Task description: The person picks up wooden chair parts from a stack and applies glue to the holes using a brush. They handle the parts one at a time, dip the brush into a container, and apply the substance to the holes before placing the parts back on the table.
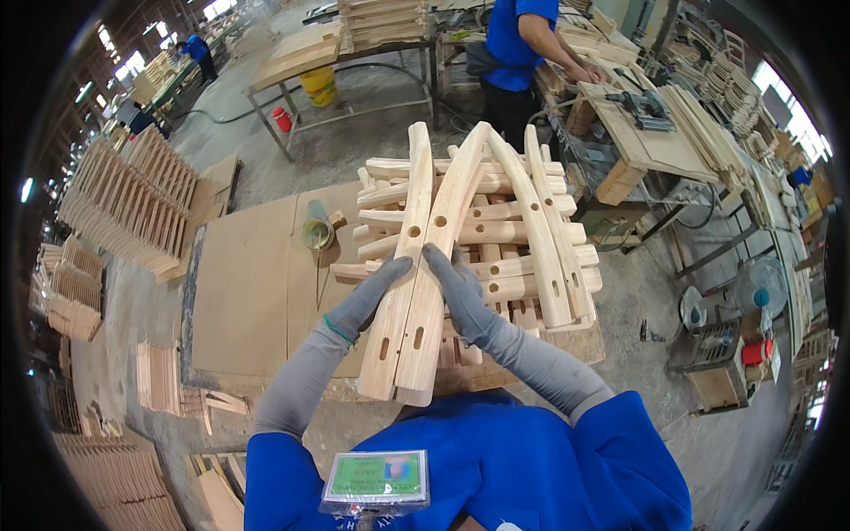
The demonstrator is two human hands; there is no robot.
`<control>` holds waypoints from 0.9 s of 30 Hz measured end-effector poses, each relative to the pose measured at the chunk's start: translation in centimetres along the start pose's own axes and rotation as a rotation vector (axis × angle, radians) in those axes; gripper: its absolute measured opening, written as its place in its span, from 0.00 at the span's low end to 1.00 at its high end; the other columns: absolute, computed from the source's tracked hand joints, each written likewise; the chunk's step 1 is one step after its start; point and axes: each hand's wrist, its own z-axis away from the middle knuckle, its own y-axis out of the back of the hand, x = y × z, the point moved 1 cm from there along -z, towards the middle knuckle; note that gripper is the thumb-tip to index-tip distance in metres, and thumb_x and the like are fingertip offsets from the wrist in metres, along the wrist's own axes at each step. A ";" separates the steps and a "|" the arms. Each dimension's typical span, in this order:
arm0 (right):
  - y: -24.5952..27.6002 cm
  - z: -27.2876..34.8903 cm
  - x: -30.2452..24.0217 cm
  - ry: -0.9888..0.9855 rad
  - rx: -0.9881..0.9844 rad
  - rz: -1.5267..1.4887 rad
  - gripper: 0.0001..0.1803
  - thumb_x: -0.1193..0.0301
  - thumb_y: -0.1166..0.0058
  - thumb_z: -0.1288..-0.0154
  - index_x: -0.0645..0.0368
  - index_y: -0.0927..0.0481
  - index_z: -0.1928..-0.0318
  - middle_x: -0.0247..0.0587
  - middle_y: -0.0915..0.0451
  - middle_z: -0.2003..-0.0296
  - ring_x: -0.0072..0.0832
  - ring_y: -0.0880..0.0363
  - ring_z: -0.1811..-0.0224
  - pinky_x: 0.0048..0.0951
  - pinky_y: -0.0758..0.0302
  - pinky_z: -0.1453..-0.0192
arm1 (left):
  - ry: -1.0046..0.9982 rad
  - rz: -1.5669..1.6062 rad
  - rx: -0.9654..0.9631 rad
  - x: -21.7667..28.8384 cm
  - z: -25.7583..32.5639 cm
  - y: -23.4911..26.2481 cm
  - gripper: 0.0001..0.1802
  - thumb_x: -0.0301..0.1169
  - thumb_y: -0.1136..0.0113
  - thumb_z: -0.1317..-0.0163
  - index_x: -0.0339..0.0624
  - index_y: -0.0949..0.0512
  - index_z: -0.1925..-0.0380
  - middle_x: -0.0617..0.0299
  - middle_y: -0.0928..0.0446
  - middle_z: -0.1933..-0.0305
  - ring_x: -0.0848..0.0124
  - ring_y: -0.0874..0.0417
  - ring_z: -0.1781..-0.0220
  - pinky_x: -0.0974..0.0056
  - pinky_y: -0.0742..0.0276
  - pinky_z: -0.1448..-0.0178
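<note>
"What are the hands doing?"

"Left hand (365,292) and right hand (462,301), each partly closed, grip 2 curved wooden pieces (422,319) whose near ends touch; the fingers are mostly hidden."

"Where?"

"Above the cardboard-covered worktop (248,305), right of the cup (317,234), overlapping the wooden stack (506,232) in view."

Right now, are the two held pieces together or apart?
Together below, apart above: left piece and right piece touch along a seam, then spread.
</note>
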 end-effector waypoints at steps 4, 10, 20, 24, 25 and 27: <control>-1.0 1.0 -1.2 0.006 -0.021 -0.348 0.38 0.58 0.43 0.37 0.66 0.42 0.35 0.48 0.24 0.52 0.31 0.21 0.53 0.25 0.24 0.51 | -0.128 0.055 0.023 -1.2 -0.3 -0.9 0.38 0.48 0.49 0.35 0.41 0.49 0.33 0.51 0.32 0.42 0.68 0.23 0.44 0.66 0.21 0.42; 4.2 -1.2 -5.7 -0.184 -0.305 -0.449 0.26 0.60 0.50 0.32 0.63 0.34 0.41 0.44 0.21 0.56 0.29 0.18 0.60 0.28 0.18 0.55 | -0.160 0.001 0.014 -0.1 -4.5 -4.3 0.40 0.54 0.48 0.37 0.41 0.45 0.34 0.53 0.30 0.42 0.69 0.21 0.47 0.67 0.23 0.43; 9.4 -2.2 -9.2 0.094 -0.031 0.338 0.33 0.54 0.50 0.35 0.67 0.34 0.39 0.50 0.21 0.53 0.34 0.18 0.58 0.30 0.22 0.53 | -0.158 -0.299 0.169 1.5 -9.9 -6.9 0.37 0.52 0.51 0.36 0.32 0.40 0.38 0.50 0.27 0.45 0.66 0.23 0.47 0.65 0.28 0.42; 9.1 -2.4 -7.7 0.308 0.156 0.665 0.40 0.49 0.53 0.37 0.72 0.37 0.37 0.61 0.24 0.49 0.44 0.23 0.48 0.33 0.30 0.42 | -0.230 -0.323 0.356 1.5 -9.8 -8.7 0.28 0.43 0.51 0.32 0.36 0.36 0.40 0.56 0.27 0.46 0.71 0.25 0.47 0.67 0.27 0.44; 10.5 -3.2 -7.0 0.354 0.204 0.653 0.41 0.49 0.53 0.37 0.73 0.38 0.36 0.62 0.24 0.49 0.45 0.24 0.45 0.33 0.31 0.41 | -0.272 -0.251 0.308 1.5 -10.8 -9.8 0.27 0.42 0.50 0.32 0.36 0.36 0.40 0.56 0.27 0.46 0.71 0.25 0.47 0.67 0.27 0.44; 8.8 -3.1 -6.8 0.334 0.166 0.629 0.40 0.50 0.54 0.37 0.74 0.37 0.37 0.64 0.26 0.46 0.46 0.27 0.42 0.33 0.34 0.38 | -0.376 -0.078 0.313 0.9 -10.3 -9.0 0.26 0.39 0.49 0.32 0.36 0.37 0.40 0.56 0.27 0.47 0.71 0.24 0.48 0.67 0.27 0.44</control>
